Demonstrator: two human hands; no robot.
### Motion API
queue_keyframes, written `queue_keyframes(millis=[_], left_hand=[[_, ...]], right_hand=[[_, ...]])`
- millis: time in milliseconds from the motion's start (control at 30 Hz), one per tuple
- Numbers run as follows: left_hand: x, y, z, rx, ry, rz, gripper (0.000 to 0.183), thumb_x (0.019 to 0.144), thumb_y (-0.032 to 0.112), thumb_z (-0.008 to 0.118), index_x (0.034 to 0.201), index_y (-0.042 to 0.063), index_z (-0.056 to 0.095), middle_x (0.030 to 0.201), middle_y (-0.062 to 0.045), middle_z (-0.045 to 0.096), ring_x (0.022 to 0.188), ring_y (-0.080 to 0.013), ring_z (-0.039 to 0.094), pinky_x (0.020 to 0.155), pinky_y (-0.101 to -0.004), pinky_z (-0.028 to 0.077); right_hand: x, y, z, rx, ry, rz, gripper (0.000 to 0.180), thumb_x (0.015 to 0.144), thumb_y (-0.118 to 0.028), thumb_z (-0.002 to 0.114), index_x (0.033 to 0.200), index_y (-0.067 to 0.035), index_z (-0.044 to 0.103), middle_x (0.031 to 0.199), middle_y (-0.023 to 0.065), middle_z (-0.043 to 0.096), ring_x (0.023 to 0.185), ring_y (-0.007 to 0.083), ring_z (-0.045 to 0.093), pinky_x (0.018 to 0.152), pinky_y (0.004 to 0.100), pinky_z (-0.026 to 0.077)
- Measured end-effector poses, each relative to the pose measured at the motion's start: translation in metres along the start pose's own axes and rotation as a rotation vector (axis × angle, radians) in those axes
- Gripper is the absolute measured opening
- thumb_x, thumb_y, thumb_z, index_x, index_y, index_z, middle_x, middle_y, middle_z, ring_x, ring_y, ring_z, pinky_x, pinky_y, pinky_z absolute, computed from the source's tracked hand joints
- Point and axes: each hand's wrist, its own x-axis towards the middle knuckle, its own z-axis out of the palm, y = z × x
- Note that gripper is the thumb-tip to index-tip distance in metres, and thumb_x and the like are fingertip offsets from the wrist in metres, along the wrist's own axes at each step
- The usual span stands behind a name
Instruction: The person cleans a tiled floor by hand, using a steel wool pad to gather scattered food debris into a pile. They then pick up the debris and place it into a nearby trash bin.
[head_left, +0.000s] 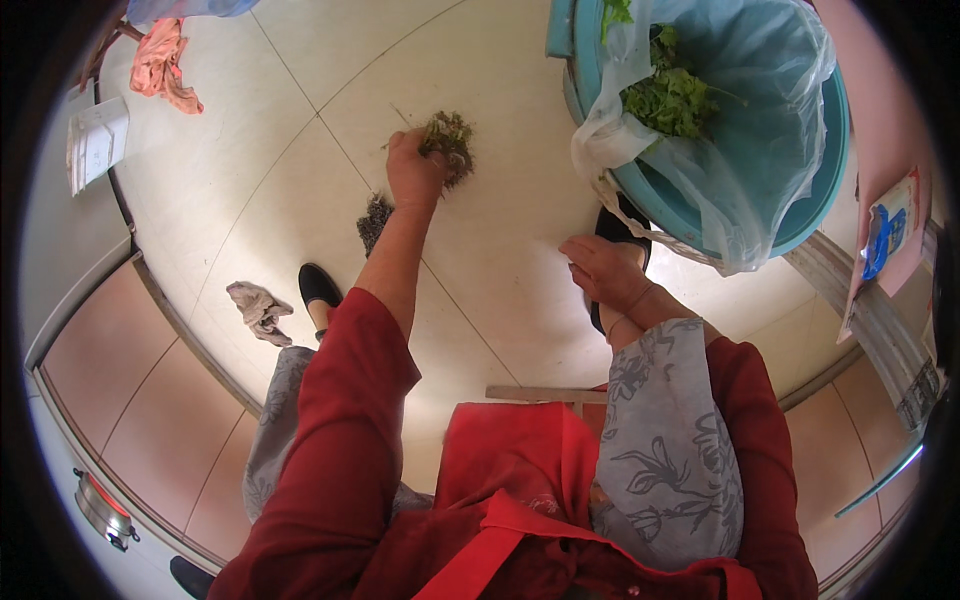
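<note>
My left hand (415, 169) is closed on a clump of plant scraps (455, 142), with brown, root-like strands and green bits, low over the tiled floor. A dark speckled clump (373, 225) lies beside my left forearm, which partly hides it. My right hand (606, 271) is beside my right ankle and black shoe (624, 219), its fingers bent; nothing shows in it, but the palm side is hidden. Right of it stands a teal plastic bin (838, 161) lined with a clear plastic bag (772, 97). Leafy green stalks (670, 101) lie inside the bag.
A grey-brown rag (259, 311) lies left of my left shoe (320, 289). Farther off at upper left is a crumpled salmon-coloured cloth (163, 67). A white container (97, 145) stands at the left wall. A blue-and-white packet (890, 229) is on the right.
</note>
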Motion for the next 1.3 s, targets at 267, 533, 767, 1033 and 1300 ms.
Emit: queue_keyframes(millis=[267,533,767,1033,1300], left_hand=[[0.014,-0.019,-0.009,-0.633,-0.073,-0.629,0.027,0.074,-0.003,0.063,0.1,0.0,0.067,0.09,-0.01,0.065,0.082,-0.0211,0.065,0.071,-0.0326,0.053],[0.004,0.031,-0.085,-1.333,-0.088,-0.662,0.029,0.082,-0.01,0.057,0.109,-0.001,0.059,0.098,-0.011,0.064,0.087,-0.0229,0.063,0.072,-0.0346,0.053],[0.008,0.189,-0.158,-1.394,-0.264,-0.213,0.038,0.081,-0.009,0.056,0.117,0.002,0.059,0.107,-0.013,0.066,0.096,-0.0219,0.063,0.077,-0.0336,0.052],[0.02,0.307,-0.111,-0.701,-0.198,0.603,0.039,0.073,-0.009,0.059,0.11,0.003,0.063,0.098,-0.015,0.064,0.09,-0.0266,0.065,0.075,-0.0331,0.053],[0.025,0.308,-0.085,-0.373,-0.249,0.569,0.009,0.072,-0.002,0.063,0.079,0.003,0.065,0.083,-0.007,0.064,0.081,-0.0321,0.059,0.076,-0.04,0.049]], right_hand=[[-0.002,0.002,0.001,-0.006,-0.064,0.049,0.026,0.077,-0.007,0.064,0.102,-0.009,0.057,0.094,0.0065,0.056,0.091,0.0247,0.059,0.072,0.0361,0.049],[0.0,0.0,-0.004,0.13,-0.074,0.08,0.035,0.079,-0.004,0.063,0.114,-0.004,0.06,0.107,0.0157,0.061,0.097,0.0335,0.061,0.081,0.0384,0.051],[-0.005,0.002,-0.001,0.048,-0.045,0.052,0.032,0.079,-0.006,0.062,0.111,-0.006,0.059,0.106,0.0122,0.06,0.097,0.0302,0.06,0.081,0.0394,0.05],[-0.005,0.004,0.001,0.009,0.033,0.019,0.018,0.077,-0.01,0.061,0.095,-0.01,0.057,0.09,0.0039,0.057,0.087,0.0246,0.059,0.067,0.0372,0.048],[0.0,0.001,-0.001,0.112,0.023,0.048,0.019,0.079,-0.009,0.059,0.097,-0.009,0.057,0.092,0.0072,0.058,0.091,0.0273,0.059,0.074,0.0398,0.048]])
